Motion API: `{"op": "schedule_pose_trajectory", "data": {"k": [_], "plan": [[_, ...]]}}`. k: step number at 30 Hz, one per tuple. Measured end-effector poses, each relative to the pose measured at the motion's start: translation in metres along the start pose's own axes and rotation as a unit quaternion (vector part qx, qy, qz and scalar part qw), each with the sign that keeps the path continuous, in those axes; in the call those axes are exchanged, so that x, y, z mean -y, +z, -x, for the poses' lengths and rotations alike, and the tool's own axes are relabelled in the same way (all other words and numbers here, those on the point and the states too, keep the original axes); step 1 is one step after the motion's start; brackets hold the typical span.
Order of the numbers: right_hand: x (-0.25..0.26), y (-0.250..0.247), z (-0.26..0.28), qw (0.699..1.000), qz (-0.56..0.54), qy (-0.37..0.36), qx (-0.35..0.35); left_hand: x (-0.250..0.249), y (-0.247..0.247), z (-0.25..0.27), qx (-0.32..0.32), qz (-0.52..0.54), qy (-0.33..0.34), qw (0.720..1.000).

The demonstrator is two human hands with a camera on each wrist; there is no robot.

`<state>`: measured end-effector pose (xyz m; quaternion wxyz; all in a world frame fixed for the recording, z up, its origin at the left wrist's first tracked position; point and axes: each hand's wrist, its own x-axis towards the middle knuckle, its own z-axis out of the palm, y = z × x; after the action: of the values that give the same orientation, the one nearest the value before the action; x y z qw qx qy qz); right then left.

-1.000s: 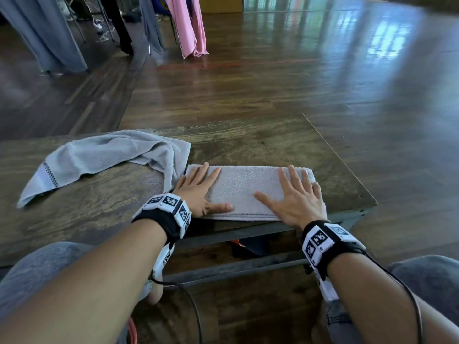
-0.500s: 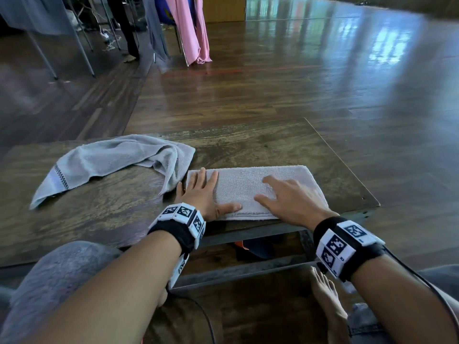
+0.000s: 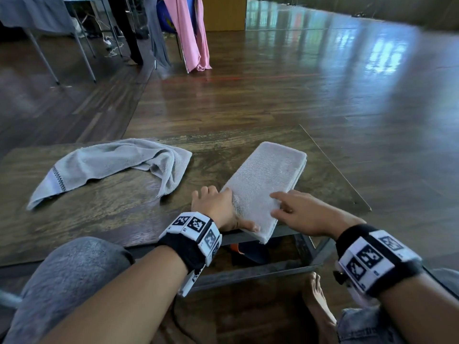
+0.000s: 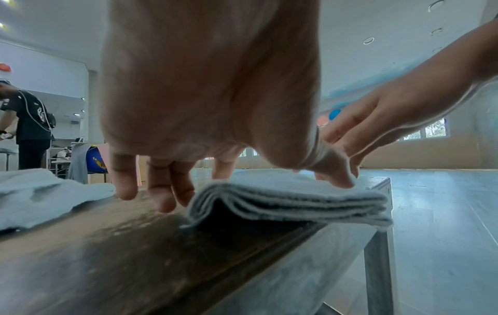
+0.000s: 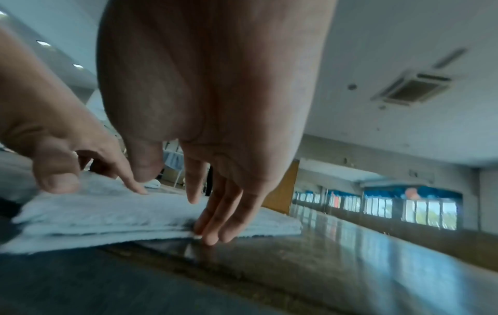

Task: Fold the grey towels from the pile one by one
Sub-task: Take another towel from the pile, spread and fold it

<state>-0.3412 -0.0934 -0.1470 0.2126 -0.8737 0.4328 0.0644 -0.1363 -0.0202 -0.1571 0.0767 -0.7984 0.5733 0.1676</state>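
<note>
A crumpled grey towel lies at the table's left. Beside it, a folded towel overhangs the near edge. The left hand and right hand bracket it, fingers straight, gripping nothing. Likely squaring it; next, spread the crumpled one.

Worn wooden bench carrying two grey towels

The bench has a streaked, dark wooden top on a grey metal frame and stands on a glossy plank floor. A folded towel lies on its right half, set at a slant and several layers thick, its near corner hanging past the bench's near edge. A loose towel lies crumpled along the left half, with a checked band across its left end. The two towels lie near each other but apart, bare wood between them.
</note>
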Motion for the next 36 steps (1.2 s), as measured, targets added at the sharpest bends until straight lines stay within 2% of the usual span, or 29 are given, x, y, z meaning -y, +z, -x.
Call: {"op": "schedule_pose_trajectory", "data": {"k": [5,12,16,20,25,28,31,33,34,36], "plan": [[-0.004,0.007,-0.004,0.999,-0.012,0.007,-0.032,0.007,-0.001,0.007,0.023,0.022,0.028,0.999],[-0.017,0.005,-0.001,0.999,-0.017,0.031,0.029,0.012,0.004,0.01,-0.004,0.086,0.101,0.991],[-0.017,0.006,0.006,0.997,0.049,0.027,0.052,0.015,0.004,0.009,-0.031,0.119,0.127,0.984],[-0.01,0.009,0.008,0.993,0.114,0.0,-0.009,0.021,0.004,0.006,-0.071,0.171,0.128,0.974],[-0.009,0.004,0.007,0.993,0.085,-0.028,-0.079,0.025,0.004,0.001,-0.121,0.196,0.127,0.965],[-0.01,0.003,0.007,0.991,0.068,-0.046,-0.101,0.027,0.001,0.0,-0.099,0.194,0.111,0.97],[-0.008,0.001,0.005,0.989,-0.014,-0.057,-0.139,0.027,0.001,0.003,-0.045,0.186,0.114,0.975],[-0.009,-0.001,0.004,0.977,-0.083,-0.06,-0.189,0.026,0.003,0.008,-0.033,0.18,0.119,0.976],[-0.009,-0.002,0.004,0.968,-0.112,-0.063,-0.216,0.026,0.003,0.009,-0.045,0.191,0.124,0.973],[-0.009,-0.008,0.006,0.95,-0.157,-0.079,-0.257,0.025,0.001,0.008,-0.108,0.234,0.142,0.956]]}}
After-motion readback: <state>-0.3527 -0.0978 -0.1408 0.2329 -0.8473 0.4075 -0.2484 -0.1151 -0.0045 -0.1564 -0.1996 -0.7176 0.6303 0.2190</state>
